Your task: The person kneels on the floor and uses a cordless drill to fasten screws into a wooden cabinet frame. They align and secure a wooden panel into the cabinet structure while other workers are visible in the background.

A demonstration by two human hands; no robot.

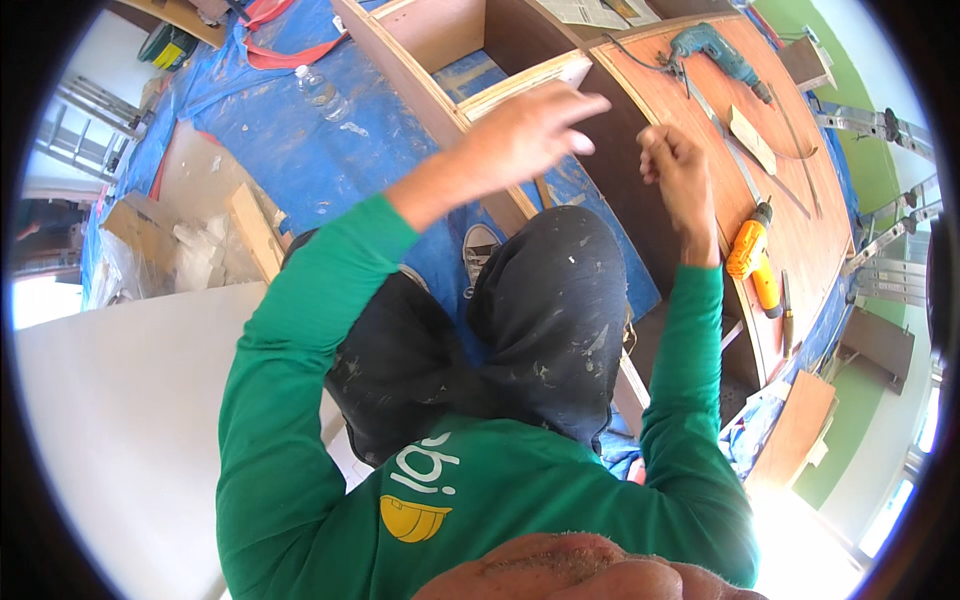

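Observation:
My left hand (530,135) is raised over the pale plywood edge of an open wooden cabinet frame (420,85), fingers stretched out and apart, with nothing seen in them. My right hand (678,170) is held beside the dark side of a curved wooden cabinet (800,215). Its fingers are curled together in a pinch, and whatever they may hold is too small to make out. On the cabinet's reddish wood face, to the right of that hand, lie an orange cordless drill (752,255) and a long metal ruler (730,150).
A teal corded drill (715,55), a small wood piece (752,138) and a slim dark-handled tool (787,318) rest on the same face. Blue sheeting (270,130) covers the floor, with a plastic bottle (318,90) on it. Ladders (880,125) stand at the right.

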